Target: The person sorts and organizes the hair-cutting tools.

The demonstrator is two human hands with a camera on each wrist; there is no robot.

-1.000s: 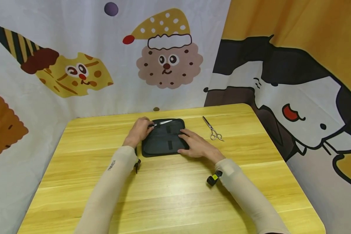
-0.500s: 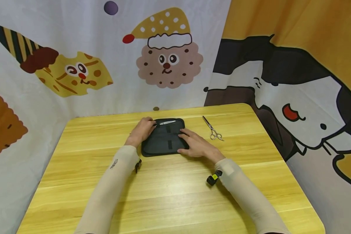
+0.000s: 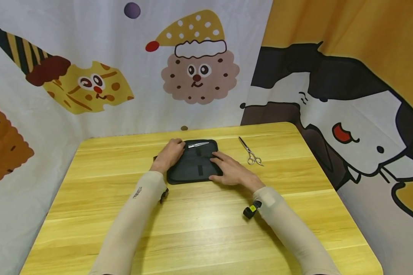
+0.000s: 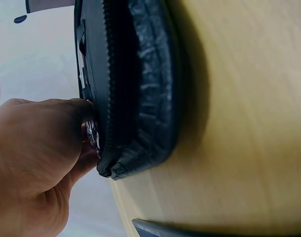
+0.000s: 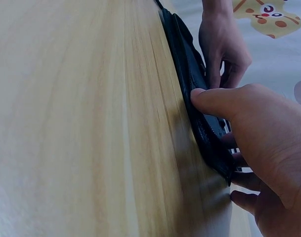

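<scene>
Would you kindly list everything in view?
table: 1, yellow, centre
zip case: 1, black, open on table
strap loops: 2, black, inside case
bladed tool: 1, silver, in case, handle hidden
scissors: 1, silver, right of case
flat item: 1, dark, left of case
cartoon backdrop: count unclear, multicoloured, behind table
sleeves: 2, beige, lower view
wrist cameras: 2, black, at sleeve cuffs
left hand: 1, bare, pinching bladed tool
right hand: 1, bare, on case's right end

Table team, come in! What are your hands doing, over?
Left hand pinches silver-bladed tool over open black case. Right hand touches case's right end. Scissors lie right of case, out of the way.
</scene>
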